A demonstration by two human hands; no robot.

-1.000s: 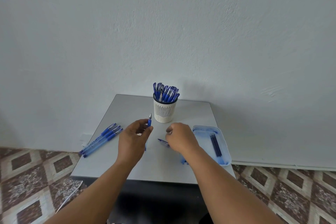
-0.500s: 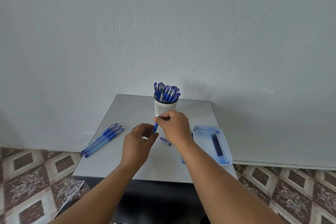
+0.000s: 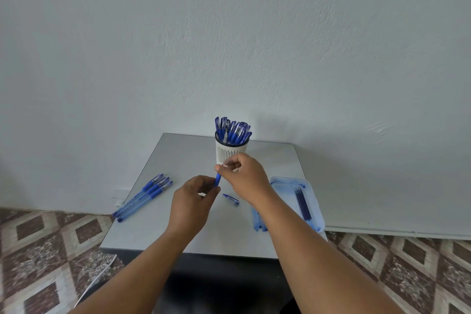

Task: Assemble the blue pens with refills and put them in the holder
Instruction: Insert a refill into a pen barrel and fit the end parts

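Note:
A blue pen (image 3: 218, 179) stands nearly upright between my hands over the middle of the grey table (image 3: 183, 158). My left hand (image 3: 192, 200) grips its lower part, most of which is hidden in the fist. My right hand (image 3: 244, 177) pinches its upper end with fingertips. Just behind them stands the white slotted holder (image 3: 226, 151), packed with several blue pens (image 3: 233, 130). A blue cap (image 3: 230, 199) lies on the table under my right wrist. A clear tray (image 3: 314, 201) at the right holds dark blue refills (image 3: 302, 200).
Three blue pens (image 3: 147, 194) lie side by side at the table's left edge. Pale blue barrels (image 3: 256, 219) lie beside the tray, partly under my right forearm. A white wall rises behind the table; patterned floor tiles and a white cable (image 3: 99, 278) lie below.
My right hand left the table near the cap, rose to the top of the pen in my left hand and took hold of it. My left hand barely moved.

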